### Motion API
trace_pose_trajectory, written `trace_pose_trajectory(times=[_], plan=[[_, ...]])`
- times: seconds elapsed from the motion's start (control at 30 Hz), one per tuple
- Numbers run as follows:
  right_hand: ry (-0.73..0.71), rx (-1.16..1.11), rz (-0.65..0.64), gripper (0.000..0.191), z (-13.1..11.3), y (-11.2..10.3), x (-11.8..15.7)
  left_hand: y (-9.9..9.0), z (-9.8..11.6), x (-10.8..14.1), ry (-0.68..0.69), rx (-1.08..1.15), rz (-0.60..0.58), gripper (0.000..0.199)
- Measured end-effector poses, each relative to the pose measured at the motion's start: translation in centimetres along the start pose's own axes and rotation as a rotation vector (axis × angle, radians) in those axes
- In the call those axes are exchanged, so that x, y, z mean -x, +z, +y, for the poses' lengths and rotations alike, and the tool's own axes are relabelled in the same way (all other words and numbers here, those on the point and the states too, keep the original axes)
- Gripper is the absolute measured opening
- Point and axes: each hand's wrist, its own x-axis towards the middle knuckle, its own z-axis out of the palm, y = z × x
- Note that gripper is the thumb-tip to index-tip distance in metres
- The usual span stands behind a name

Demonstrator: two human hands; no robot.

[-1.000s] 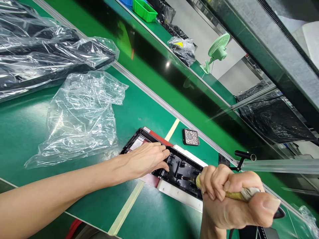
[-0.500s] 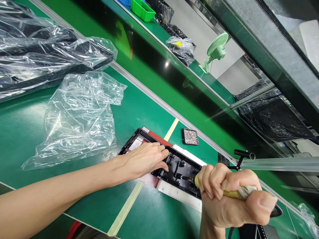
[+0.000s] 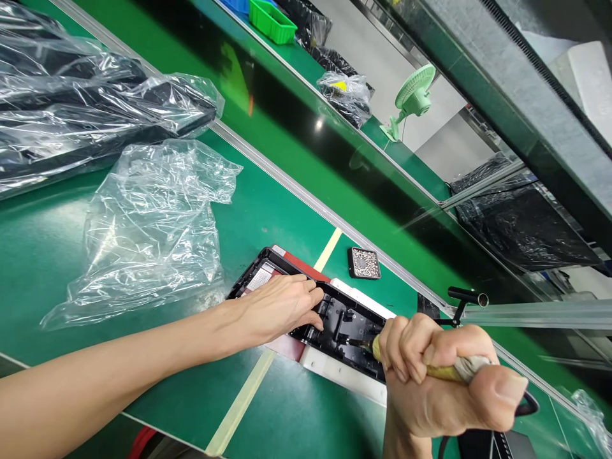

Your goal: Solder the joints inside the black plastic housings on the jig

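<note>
A long black plastic housing (image 3: pixel 354 324) lies open side up between white blocks (image 3: pixel 342 376) on the green table. My left hand (image 3: pixel 291 303) is closed on its left part, fingers over the far rim and thumb inside near a small black part. My right hand (image 3: pixel 435 370) is wrapped round a yellow-handled driver (image 3: pixel 447 373) with a cable at its back end. The driver's dark shaft points left into the housing, its tip at a black inner part. Whether the tip touches a screw is too small to tell.
Beyond the housing sits a small tray of screws (image 3: pixel 364 262). A crumpled clear bag (image 3: pixel 153 229) and long plastic-wrapped black parts (image 3: pixel 95 108) lie at the left. A black tube bracket (image 3: pixel 466 299) is near the metal rail at the right. A green fan (image 3: pixel 415 92) stands farther back.
</note>
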Motion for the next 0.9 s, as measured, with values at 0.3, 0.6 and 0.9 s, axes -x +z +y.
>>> trace_pose_trajectory(times=[0.3, 0.6, 0.9], plan=[[0.006, 0.001, -0.003, 0.043, 0.01, -0.05, -0.04, -0.07, 0.10, -0.03, 0.001, -0.022, -0.016, 0.033], [0.004, -0.003, 0.000, 0.040, -0.01, 0.14, -0.13, -0.15, 0.23, -0.06, 0.005, -0.027, -0.012, 0.031], [0.002, 0.001, 0.002, 0.041, 0.04, 0.03, 0.00, 0.05, 0.13, -0.12, 0.010, -0.011, 0.005, 0.031]])
